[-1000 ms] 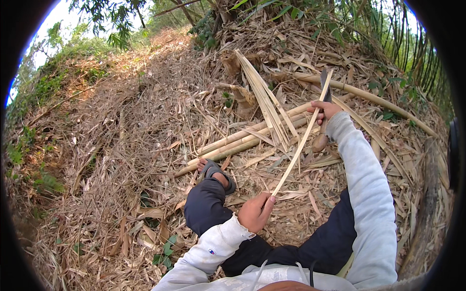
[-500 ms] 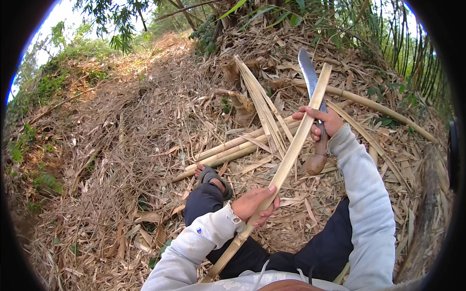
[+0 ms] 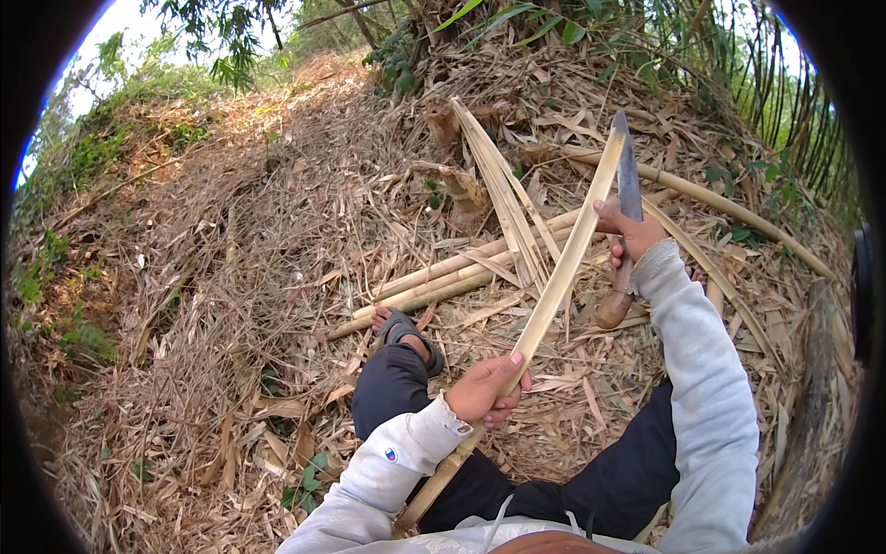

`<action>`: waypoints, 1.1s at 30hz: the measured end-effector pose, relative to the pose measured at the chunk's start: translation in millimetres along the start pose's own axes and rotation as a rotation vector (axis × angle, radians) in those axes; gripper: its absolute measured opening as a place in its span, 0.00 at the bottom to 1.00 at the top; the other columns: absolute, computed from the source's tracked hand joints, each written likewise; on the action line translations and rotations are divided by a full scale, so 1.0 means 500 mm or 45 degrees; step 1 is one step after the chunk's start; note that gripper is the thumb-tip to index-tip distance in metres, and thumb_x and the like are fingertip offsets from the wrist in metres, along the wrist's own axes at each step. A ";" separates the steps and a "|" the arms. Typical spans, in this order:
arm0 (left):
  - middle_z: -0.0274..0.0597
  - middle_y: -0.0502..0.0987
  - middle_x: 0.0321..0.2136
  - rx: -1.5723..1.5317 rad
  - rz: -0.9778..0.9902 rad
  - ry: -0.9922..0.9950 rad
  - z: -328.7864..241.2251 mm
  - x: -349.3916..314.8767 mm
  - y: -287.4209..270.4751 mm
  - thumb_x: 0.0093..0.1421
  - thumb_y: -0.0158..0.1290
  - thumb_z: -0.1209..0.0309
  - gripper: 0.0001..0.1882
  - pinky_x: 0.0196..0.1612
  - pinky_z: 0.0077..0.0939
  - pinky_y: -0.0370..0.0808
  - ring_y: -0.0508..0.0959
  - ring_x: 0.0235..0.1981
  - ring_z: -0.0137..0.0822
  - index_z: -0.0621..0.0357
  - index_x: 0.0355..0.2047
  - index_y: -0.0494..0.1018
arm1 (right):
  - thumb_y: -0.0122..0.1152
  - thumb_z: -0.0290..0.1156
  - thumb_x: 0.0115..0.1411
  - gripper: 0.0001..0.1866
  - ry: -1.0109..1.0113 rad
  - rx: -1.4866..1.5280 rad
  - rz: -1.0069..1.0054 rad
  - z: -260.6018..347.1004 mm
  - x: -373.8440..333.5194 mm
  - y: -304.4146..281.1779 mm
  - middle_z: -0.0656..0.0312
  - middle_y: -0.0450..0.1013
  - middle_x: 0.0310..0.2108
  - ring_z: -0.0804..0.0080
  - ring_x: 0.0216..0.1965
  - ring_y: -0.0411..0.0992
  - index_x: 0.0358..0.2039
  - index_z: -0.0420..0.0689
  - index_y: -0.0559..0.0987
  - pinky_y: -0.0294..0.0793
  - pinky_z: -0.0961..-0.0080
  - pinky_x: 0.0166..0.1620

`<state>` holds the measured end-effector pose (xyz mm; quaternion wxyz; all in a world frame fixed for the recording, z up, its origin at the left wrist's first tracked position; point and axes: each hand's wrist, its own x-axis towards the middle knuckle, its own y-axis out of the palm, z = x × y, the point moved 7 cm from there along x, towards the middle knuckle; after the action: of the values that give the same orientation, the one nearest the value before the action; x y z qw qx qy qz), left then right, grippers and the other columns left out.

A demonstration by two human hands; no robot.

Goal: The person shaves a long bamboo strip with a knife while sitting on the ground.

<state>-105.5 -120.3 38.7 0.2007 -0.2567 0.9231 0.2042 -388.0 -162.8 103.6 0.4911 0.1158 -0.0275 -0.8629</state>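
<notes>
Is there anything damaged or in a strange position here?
Nothing stands out. The left hand and right hand hold one bamboo strip; the right also grips a knife, blade up. Other split bamboo lies on the leaf litter.

You are gripping a long split bamboo strip (image 3: pixel 559 277) in your left hand (image 3: pixel 484 392), slanting it up to the right. Your right hand (image 3: pixel 632 235) is holding a wooden-handled machete (image 3: pixel 628 212) upright, its blade lying against the strip's upper end, above split bamboo poles (image 3: pixel 461 272) on the leaf-littered ground (image 3: pixel 231 277).
</notes>
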 end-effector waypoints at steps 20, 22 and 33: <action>0.33 0.59 0.13 0.000 0.076 -0.116 0.054 0.003 -0.002 0.70 0.28 0.44 0.29 0.10 0.24 0.65 0.58 0.06 0.24 0.59 0.39 0.64 | 0.64 0.46 0.59 0.24 -0.060 0.151 -0.296 -0.012 0.036 -0.075 0.63 0.71 0.19 0.79 0.12 0.64 0.36 0.32 0.76 0.66 0.79 0.14; 0.33 0.59 0.13 -0.014 0.028 -0.052 0.039 0.000 -0.002 0.71 0.29 0.47 0.27 0.09 0.23 0.64 0.57 0.06 0.24 0.59 0.39 0.64 | 0.59 0.51 0.62 0.29 -0.071 0.182 -0.329 -0.010 0.032 -0.076 0.59 0.74 0.21 0.78 0.13 0.65 0.41 0.31 0.76 0.65 0.78 0.14; 0.36 0.63 0.16 -0.181 -0.090 0.137 -0.017 0.002 -0.018 0.72 0.29 0.51 0.24 0.09 0.23 0.65 0.58 0.05 0.26 0.61 0.43 0.64 | 0.49 0.55 0.65 0.25 -1.320 -1.390 -0.077 0.041 -0.068 0.036 0.55 0.74 0.21 0.55 0.21 0.74 0.36 0.43 0.77 0.73 0.63 0.23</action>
<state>-103.6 -131.8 43.1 0.1393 -0.3132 0.9061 0.2479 -360.9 -144.3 132.4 0.3790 -0.5646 0.1796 -0.7109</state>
